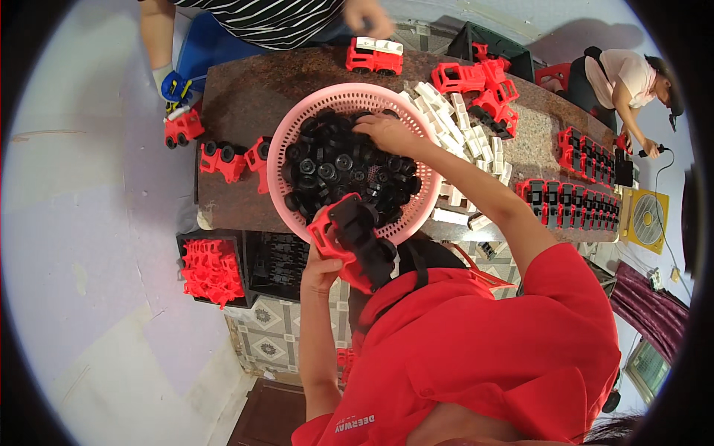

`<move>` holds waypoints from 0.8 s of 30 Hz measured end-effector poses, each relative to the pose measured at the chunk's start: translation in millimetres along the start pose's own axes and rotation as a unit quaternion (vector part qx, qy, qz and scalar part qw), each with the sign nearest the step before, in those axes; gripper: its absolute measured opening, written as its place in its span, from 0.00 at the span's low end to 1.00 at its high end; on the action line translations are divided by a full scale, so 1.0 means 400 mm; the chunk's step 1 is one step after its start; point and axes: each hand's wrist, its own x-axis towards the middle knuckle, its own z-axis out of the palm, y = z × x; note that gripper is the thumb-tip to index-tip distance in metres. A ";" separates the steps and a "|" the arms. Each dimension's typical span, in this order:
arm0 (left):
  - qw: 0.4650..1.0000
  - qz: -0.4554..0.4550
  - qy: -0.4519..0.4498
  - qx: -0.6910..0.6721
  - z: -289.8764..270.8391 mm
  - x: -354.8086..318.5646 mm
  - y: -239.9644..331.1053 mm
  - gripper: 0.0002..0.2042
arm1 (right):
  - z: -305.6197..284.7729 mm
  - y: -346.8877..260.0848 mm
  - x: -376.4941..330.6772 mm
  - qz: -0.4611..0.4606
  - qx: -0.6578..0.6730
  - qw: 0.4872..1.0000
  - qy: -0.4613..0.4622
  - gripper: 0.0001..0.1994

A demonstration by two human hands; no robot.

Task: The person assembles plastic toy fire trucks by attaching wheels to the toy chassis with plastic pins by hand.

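My left hand (pixel 321 269) grips a red toy truck body (pixel 338 239) with a black chassis and wheels, held at the near rim of a pink perforated basket (pixel 290 130). The basket is full of black toy wheels (pixel 335 167). Reaching across the basket, my right hand (pixel 384 132) has its fingers down among the wheels at the far side; whether it holds one I cannot tell.
A dark stone table (pixel 253 97) carries white plastic parts (pixel 454 123), red truck cabs (pixel 483 93), rows of red-and-black chassis (pixel 576 193), and finished red trucks (pixel 374 56). Black crates (pixel 212 271) of red parts stand below. Another person in stripes (pixel 275 18) works opposite; a third person (pixel 628 82) sits right.
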 end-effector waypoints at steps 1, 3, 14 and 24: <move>0.998 0.043 0.015 0.033 0.033 0.012 0.005 0.53 | 0.044 0.059 -0.005 0.002 -0.159 0.987 -0.035 0.14; 0.997 0.071 0.025 0.001 0.035 0.033 -0.005 0.50 | 0.071 0.070 0.002 -0.029 -0.206 0.977 -0.045 0.11; 0.954 0.163 0.242 0.061 0.049 0.122 -0.009 0.39 | -0.157 -0.212 -0.081 0.172 0.490 0.854 0.015 0.10; 0.939 0.166 0.265 0.141 0.093 0.117 -0.026 0.41 | -0.110 -0.284 -0.131 0.123 0.406 0.903 -0.064 0.21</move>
